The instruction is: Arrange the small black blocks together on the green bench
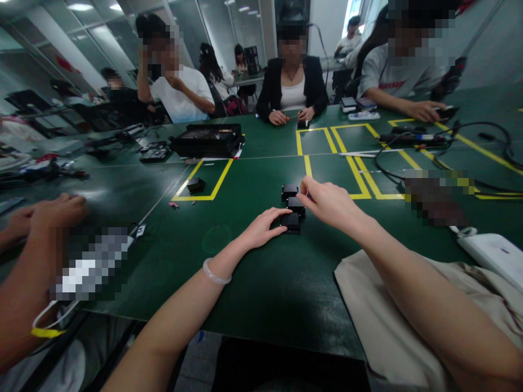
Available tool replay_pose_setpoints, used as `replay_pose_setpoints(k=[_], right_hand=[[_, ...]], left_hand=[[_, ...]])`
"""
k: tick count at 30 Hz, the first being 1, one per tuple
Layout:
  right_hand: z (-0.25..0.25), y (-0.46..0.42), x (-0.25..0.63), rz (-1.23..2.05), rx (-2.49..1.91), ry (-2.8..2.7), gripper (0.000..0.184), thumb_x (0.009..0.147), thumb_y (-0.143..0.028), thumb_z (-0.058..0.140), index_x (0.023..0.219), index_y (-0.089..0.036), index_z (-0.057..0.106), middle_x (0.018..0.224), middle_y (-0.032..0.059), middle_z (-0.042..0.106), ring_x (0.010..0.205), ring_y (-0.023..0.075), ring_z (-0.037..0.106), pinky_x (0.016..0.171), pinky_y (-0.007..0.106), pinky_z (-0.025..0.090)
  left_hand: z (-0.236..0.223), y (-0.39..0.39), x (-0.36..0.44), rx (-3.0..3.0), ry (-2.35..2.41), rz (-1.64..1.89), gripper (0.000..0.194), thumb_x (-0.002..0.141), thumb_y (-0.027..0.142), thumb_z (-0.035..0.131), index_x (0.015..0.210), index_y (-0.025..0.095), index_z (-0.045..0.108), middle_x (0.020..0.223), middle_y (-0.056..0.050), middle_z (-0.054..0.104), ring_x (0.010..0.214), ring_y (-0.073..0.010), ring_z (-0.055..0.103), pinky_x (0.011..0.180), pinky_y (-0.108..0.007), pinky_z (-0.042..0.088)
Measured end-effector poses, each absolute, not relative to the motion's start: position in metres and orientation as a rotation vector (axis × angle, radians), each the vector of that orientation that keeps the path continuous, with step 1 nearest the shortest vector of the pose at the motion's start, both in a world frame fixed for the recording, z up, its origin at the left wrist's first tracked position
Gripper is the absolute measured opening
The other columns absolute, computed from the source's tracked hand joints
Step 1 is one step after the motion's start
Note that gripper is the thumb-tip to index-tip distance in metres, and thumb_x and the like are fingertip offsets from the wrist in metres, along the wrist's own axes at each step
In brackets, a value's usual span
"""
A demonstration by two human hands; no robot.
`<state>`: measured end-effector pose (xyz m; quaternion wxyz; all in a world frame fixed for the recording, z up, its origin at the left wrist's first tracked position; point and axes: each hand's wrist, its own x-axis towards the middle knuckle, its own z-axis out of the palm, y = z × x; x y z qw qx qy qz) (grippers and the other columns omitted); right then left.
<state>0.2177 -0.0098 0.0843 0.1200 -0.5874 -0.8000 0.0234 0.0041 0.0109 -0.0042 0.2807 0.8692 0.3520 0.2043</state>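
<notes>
Three small black blocks stand close together in a row running away from me on the green table. My left hand (263, 227) has its thumb and a finger around the left side of the nearest block (290, 221), holding it at the edges. The middle block (296, 204) sits just beyond, touching or nearly touching it. My right hand (324, 198) is curled in a pinch over the right of the middle block and beside the farthest block (289, 190). What its fingertips hold, if anything, is too small to make out.
Yellow tape outlines (362, 174) mark the green table (253, 294). Another black block (196, 185) lies left, before a black tray (207, 140). Cables (384, 169) and a white device (494, 253) are at right, beige cloth (363, 294) nearer. Co-workers sit across and at left, one arm (36, 256) close.
</notes>
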Motion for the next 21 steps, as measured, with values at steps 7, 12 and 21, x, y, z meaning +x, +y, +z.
replay_pose_setpoints(k=[7,12,21], right_hand=[[0.0851,-0.0083,0.2208,0.095,-1.706,-2.363,0.021,0.093,-0.032,0.035,0.106,-0.022,0.048,0.083,0.0054,0.067,0.07,0.0203,0.059,0.052,0.028,0.025],[0.085,-0.0081,0.2205,0.077,-1.713,-2.347,0.021,0.093,-0.037,0.036,0.102,-0.022,0.049,0.083,0.0051,0.067,0.07,0.0203,0.059,0.052,0.028,0.025],[0.0826,-0.0073,0.2222,0.115,-1.671,-2.348,0.02,0.093,-0.033,0.037,0.107,-0.023,0.046,0.086,0.0044,0.068,0.072,0.0209,0.06,0.051,0.027,0.024]], left_hand=[[-0.005,0.0117,0.0039,2.332,0.937,0.542,0.044,0.09,0.028,0.055,0.133,0.027,0.046,0.124,-0.007,0.054,0.112,-0.0235,0.051,0.094,-0.036,0.042],[-0.0044,0.0113,0.0042,2.325,0.942,0.543,0.044,0.09,0.029,0.056,0.133,0.027,0.046,0.123,-0.007,0.055,0.112,-0.0236,0.052,0.094,-0.037,0.042],[-0.0032,0.0108,0.0046,2.323,0.937,0.541,0.044,0.089,0.029,0.055,0.132,0.027,0.047,0.122,-0.007,0.055,0.111,-0.0235,0.052,0.094,-0.037,0.042]])
